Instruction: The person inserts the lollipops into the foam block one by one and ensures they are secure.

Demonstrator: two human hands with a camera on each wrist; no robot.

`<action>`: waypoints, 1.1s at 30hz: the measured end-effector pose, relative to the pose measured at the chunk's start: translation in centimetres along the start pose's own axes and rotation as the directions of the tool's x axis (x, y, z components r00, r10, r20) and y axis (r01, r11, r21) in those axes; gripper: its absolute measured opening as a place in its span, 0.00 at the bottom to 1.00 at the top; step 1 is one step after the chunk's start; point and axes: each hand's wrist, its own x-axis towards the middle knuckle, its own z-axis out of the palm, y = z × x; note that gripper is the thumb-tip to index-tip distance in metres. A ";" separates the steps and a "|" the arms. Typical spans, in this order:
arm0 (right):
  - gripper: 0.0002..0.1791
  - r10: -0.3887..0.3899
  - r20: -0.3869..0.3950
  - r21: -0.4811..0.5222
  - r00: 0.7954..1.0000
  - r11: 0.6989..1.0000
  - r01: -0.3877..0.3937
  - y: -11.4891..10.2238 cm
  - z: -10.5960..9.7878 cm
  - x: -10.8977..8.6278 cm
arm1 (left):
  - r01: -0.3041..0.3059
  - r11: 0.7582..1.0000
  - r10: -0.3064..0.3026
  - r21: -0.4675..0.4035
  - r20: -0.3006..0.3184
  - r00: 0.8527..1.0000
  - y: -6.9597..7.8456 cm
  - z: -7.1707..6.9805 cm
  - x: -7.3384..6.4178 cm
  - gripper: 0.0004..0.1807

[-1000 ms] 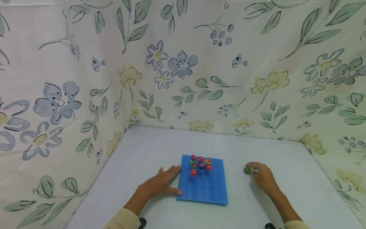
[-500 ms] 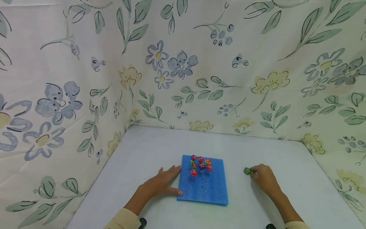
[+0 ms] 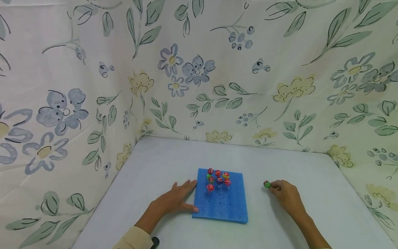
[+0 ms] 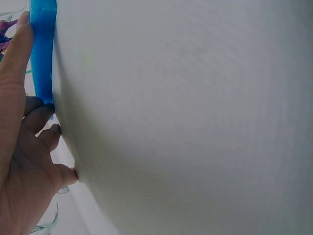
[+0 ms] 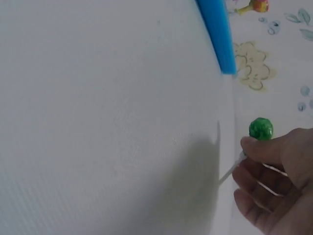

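Note:
Several wrapped lollipops (image 3: 210, 187) stand upright by their sticks in the far half of a blue foam board (image 3: 214, 211), whose near half shows small holes. My left hand (image 3: 174, 199) rests along the board's left edge, fingers spread, thumb on the near left corner; in the left wrist view its fingertips touch the board's side and the table. To the right of the board, my right hand (image 3: 287, 195) pinches a green lollipop (image 5: 260, 129) between thumb and fingers just below the candy. Its white stick slants down past the fingers in the right wrist view.
The board lies on a white table (image 3: 168, 155). Behind and to the sides hangs a cloth (image 3: 199, 114) printed with flowers and leaves, meeting the table's far edge.
My right hand has closed its fingers on the green lollipop, which lay on the table, then shifted slightly with it, tipping its head up. The left hand and board look still.

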 end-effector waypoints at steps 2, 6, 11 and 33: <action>0.09 0.006 -0.011 0.036 1.000 0.999 -0.005 -0.6 -0.1 -0.4 | 0.002 1.000 -0.002 0.001 0.001 1.000 0.0 0.0 0.0 0.62; 0.11 0.033 -0.012 0.108 0.999 0.994 -0.031 -2.0 -0.2 -1.0 | -0.009 1.000 0.009 0.005 0.003 1.000 -0.1 0.0 0.0 0.62; 0.12 0.043 -0.030 0.152 0.999 0.988 -0.038 -3.2 -0.2 -1.3 | -0.019 1.000 0.019 0.008 0.000 1.000 -0.1 0.0 0.1 0.61; 0.09 0.079 0.056 0.415 0.995 0.905 -0.095 -8.5 1.6 -2.8 | 0.004 1.000 -0.004 -0.002 0.016 1.000 0.2 -0.1 -0.1 0.61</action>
